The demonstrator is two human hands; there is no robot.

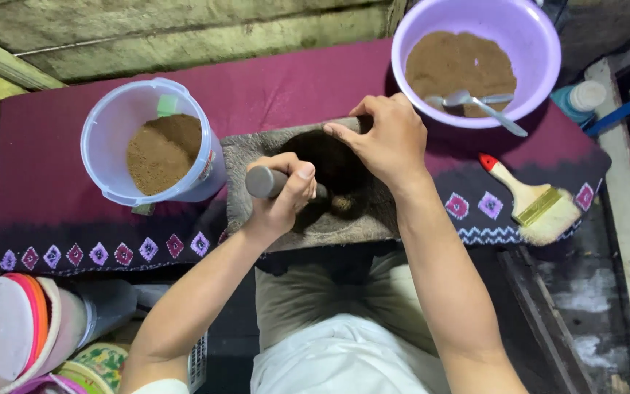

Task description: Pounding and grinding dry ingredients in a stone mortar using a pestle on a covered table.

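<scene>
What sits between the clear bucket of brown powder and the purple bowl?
In the head view, the stone mortar lies between them, with the left hand gripping the pestle and the right hand on its rim.
</scene>
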